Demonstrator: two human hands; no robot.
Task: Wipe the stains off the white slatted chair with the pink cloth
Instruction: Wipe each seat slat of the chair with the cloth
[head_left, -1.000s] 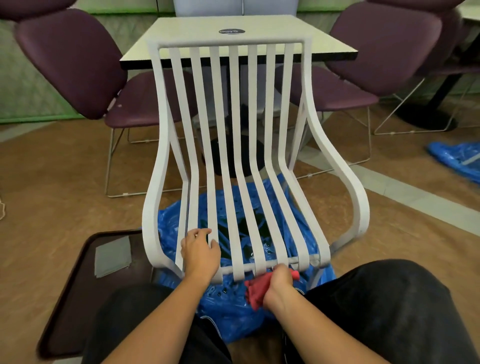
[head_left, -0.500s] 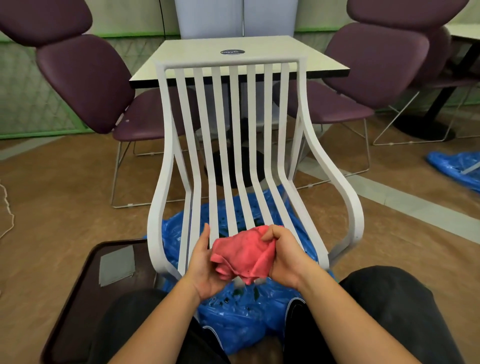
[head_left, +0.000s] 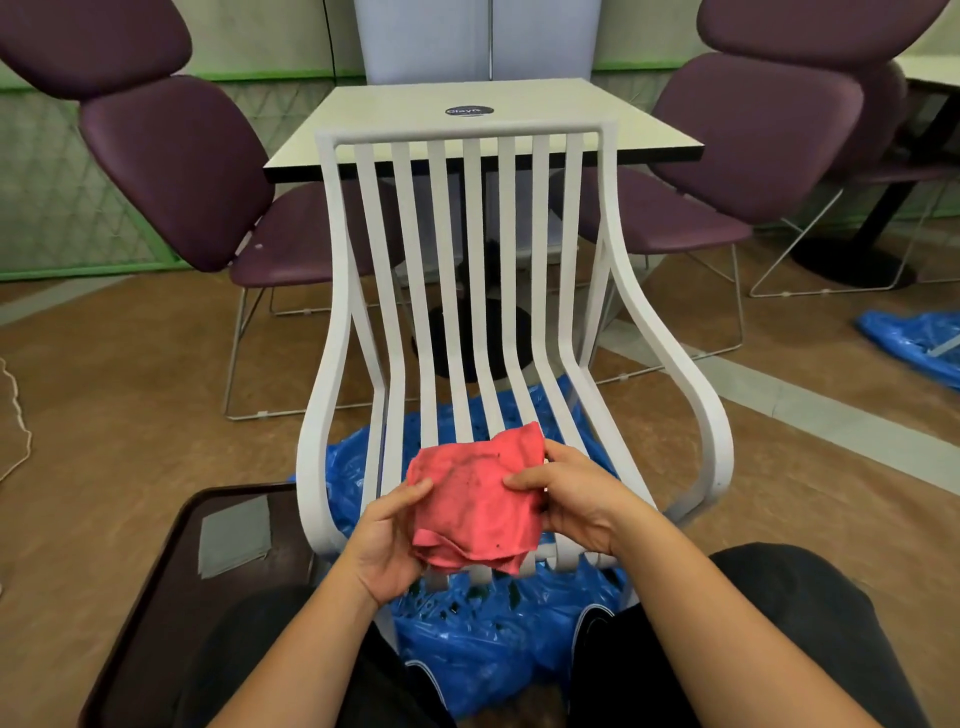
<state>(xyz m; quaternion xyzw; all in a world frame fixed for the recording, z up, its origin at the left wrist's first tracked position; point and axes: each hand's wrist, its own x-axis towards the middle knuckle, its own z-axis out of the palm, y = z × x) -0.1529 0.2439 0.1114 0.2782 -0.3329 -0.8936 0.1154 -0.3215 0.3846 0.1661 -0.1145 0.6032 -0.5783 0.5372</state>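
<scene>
While the left hand (head_left: 387, 540) and right hand (head_left: 574, 501) pinch the speckled pink cloth (head_left: 475, 506) just above the white slatted chair (head_left: 332, 322) seat, refolding seemingly precedes pressing a clean face onto the slats.

White chair (head_left: 471, 182), 7 slats, stands upright. Pink cloth (head_left: 475, 504), bunched and dark-speckled, is held over the seat's front, pinched by the left hand (head_left: 387, 540) and right hand (head_left: 576, 504).

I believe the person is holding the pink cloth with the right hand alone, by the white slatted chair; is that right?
Not quite: the head view shows both the left hand and the right hand holding the pink cloth by the white slatted chair.
</scene>
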